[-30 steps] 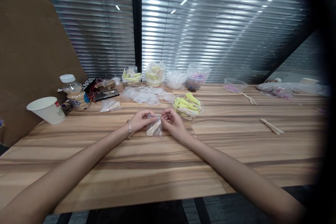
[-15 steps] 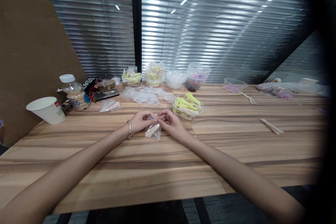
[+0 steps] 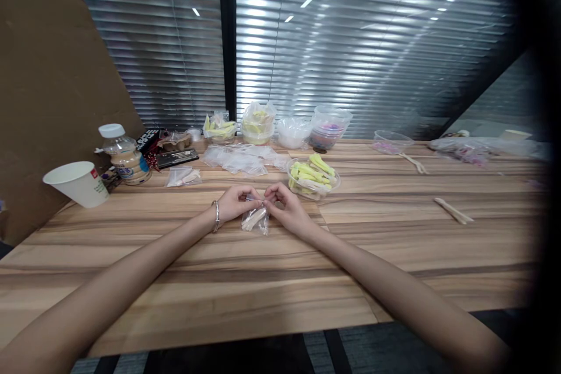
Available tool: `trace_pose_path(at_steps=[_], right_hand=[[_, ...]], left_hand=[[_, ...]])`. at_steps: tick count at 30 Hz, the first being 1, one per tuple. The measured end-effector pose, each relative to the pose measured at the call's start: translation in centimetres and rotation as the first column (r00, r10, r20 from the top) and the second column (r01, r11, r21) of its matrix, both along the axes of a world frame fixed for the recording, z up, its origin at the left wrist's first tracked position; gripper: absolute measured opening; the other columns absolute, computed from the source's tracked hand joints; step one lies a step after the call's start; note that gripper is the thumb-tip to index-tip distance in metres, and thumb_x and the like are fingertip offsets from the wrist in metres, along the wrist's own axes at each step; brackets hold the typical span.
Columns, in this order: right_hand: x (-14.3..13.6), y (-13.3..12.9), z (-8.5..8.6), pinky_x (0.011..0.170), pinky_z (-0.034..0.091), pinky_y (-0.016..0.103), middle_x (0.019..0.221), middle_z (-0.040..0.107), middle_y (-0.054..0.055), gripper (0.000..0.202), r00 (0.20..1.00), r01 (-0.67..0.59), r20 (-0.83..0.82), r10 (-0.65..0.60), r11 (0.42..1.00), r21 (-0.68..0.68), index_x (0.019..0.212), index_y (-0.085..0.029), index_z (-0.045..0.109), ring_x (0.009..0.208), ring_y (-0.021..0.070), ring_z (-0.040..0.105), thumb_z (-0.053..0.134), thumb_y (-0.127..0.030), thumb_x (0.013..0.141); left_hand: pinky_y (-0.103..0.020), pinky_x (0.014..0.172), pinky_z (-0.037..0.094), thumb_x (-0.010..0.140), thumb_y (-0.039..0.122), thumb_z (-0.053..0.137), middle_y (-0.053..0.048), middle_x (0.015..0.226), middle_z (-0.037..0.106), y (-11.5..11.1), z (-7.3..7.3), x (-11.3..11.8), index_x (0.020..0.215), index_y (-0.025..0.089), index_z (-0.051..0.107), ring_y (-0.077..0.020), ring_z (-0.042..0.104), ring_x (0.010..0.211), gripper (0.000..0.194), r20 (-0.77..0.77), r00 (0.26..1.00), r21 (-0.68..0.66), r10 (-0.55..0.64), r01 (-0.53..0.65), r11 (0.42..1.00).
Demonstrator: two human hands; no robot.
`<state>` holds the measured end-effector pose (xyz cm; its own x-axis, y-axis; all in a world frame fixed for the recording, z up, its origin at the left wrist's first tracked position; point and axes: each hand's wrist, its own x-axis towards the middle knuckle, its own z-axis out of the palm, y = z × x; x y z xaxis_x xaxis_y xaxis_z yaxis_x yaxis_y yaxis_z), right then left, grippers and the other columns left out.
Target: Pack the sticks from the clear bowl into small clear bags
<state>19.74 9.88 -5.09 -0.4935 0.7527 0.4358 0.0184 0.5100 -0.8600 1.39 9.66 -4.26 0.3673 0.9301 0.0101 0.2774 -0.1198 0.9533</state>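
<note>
A small clear plastic bag (image 3: 255,220) with pale, stick-like pieces inside lies on the wooden table (image 3: 245,304). My left hand (image 3: 235,203) pinches its top edge from the left, a silver bracelet at the wrist. From the right, my right hand (image 3: 287,207) pinches the same edge, thumb and forefinger close to those of the left. Just behind my right hand stands a clear tub (image 3: 314,190) of yellow pieces. Another small filled bag (image 3: 183,176) lies to the left, and a pile of flat clear bags (image 3: 241,159) is behind both hands.
On the left are a paper cup (image 3: 79,184) and a bottle (image 3: 125,158). Along the blinds stand tubs with yellow contents (image 3: 258,128) and purple contents (image 3: 328,131). At right lie wooden tweezers (image 3: 453,211), a shallow clear container (image 3: 391,141) and a plastic bag (image 3: 473,149).
</note>
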Motion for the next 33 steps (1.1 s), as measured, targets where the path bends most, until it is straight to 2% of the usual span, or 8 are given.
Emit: trace_pose_path(at_steps=[5, 10, 14, 16, 22, 33], right_hand=[[0.09, 0.22, -0.25, 0.069, 0.043, 0.025, 0.088, 0.051, 0.004, 0.015, 0.998, 0.058, -0.001, -0.058, 0.998, 0.031, 0.096, -0.018, 0.047, 0.080, 0.0129, 0.050, 0.052, -0.026, 0.084], [0.36, 0.76, -0.76, 0.067, 0.041, 0.023, 0.089, 0.050, 0.003, 0.015, 0.985, 0.171, -0.025, -0.171, 0.985, 0.018, 0.098, -0.019, 0.048, 0.077, 0.0116, 0.049, 0.051, -0.022, 0.084], [0.48, 0.83, -0.88, 0.065, 0.040, 0.023, 0.082, 0.050, 0.002, 0.019, 0.987, 0.154, -0.031, -0.155, 0.988, -0.030, 0.103, -0.019, 0.047, 0.073, 0.0114, 0.048, 0.051, -0.025, 0.085], [0.47, 0.74, -0.78, 0.067, 0.041, 0.024, 0.085, 0.051, 0.002, 0.021, 0.989, 0.144, -0.020, -0.145, 0.989, -0.041, 0.105, -0.020, 0.047, 0.074, 0.0117, 0.049, 0.051, -0.027, 0.085], [0.37, 0.54, -0.41, 0.073, 0.044, 0.026, 0.088, 0.057, 0.003, 0.027, 0.999, 0.030, 0.011, -0.030, 0.998, -0.057, 0.110, -0.020, 0.044, 0.082, 0.0139, 0.056, 0.051, -0.030, 0.086], [0.30, 0.53, -0.53, 0.074, 0.044, 0.026, 0.092, 0.055, 0.004, 0.020, 0.997, 0.081, 0.016, -0.082, 0.996, 0.027, 0.101, -0.019, 0.048, 0.085, 0.0138, 0.055, 0.053, -0.028, 0.085]], left_hand=[[-0.013, 0.064, 0.041, 0.066, 0.045, 0.063, -0.003, 0.082, 0.062, 0.28, -0.09, 0.09, 0.084, 0.010, 0.061, -0.0026, 0.052, 0.069, 0.039, 0.042, 0.999, 0.006, 0.001, -0.001, 1.000], [-0.014, 0.073, 0.042, 0.067, 0.043, 0.063, -0.003, 0.086, 0.061, 0.42, -0.28, 0.06, 0.083, 0.011, 0.059, -0.0033, 0.053, 0.077, 0.037, 0.123, 0.989, -0.020, 0.085, -0.083, 0.996], [-0.014, 0.072, 0.041, 0.067, 0.043, 0.062, -0.003, 0.084, 0.060, 0.34, -0.22, -0.02, 0.083, 0.010, 0.058, -0.0031, 0.052, 0.075, 0.037, 0.097, 0.991, -0.007, 0.088, -0.088, 0.996], [-0.013, 0.069, 0.041, 0.067, 0.043, 0.062, -0.003, 0.083, 0.059, 0.32, -0.16, -0.05, 0.082, 0.010, 0.058, -0.0027, 0.051, 0.073, 0.037, 0.093, 0.992, 0.014, 0.083, -0.085, 0.996], [-0.012, 0.064, 0.041, 0.066, 0.044, 0.063, -0.002, 0.077, 0.058, 0.28, -0.16, 0.04, 0.080, 0.009, 0.057, -0.0017, 0.050, 0.068, 0.038, 0.104, 0.994, 0.001, 0.043, -0.043, 0.999], [-0.013, 0.065, 0.043, 0.068, 0.043, 0.062, -0.002, 0.077, 0.059, 0.25, -0.24, -0.09, 0.080, 0.009, 0.058, -0.0021, 0.052, 0.069, 0.036, 0.085, 0.996, 0.024, 0.016, -0.018, 1.000]])
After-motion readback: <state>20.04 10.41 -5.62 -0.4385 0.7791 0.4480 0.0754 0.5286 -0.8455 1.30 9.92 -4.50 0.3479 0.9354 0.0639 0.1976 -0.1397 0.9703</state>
